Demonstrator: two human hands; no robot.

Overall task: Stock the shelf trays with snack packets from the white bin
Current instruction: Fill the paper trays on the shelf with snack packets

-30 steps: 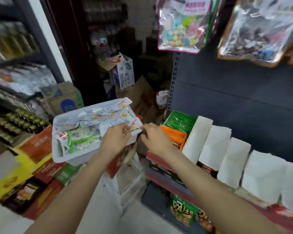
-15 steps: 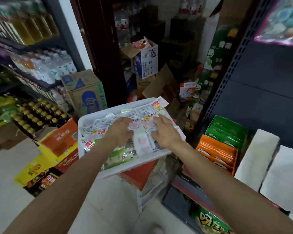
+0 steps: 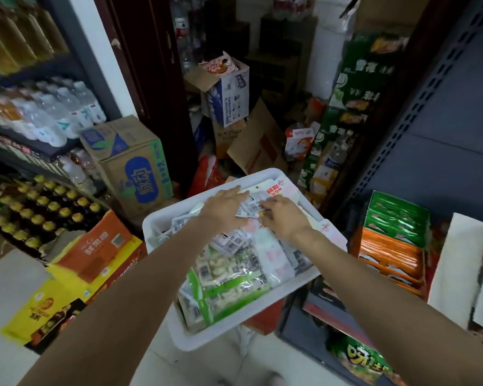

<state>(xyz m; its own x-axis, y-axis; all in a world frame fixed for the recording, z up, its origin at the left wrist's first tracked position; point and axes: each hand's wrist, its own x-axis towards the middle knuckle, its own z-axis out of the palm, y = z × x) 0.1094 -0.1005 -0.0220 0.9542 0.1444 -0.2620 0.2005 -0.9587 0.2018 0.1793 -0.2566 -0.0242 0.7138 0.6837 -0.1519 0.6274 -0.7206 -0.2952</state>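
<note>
Both hands inside white bin (image 3: 162, 221), left hand (image 3: 223, 207) flat on snack packets (image 3: 234, 271) — fingers extended, right hand (image 3: 283, 218) pinching one packet (image 3: 250, 210).

We noted a sealed cardboard carton with a blue and green logo (image 3: 131, 162) standing on the floor beside rows of clear water bottles (image 3: 53, 112) on the shelf to its left. Below those sat yellow-capped dark bottles (image 3: 40, 201). An orange box (image 3: 95, 246) lay over a yellow box (image 3: 48, 302). Farther back we logged an open blue-and-white carton (image 3: 229, 98), with flattened brown cardboard (image 3: 258, 143) leaning just below it.
</note>
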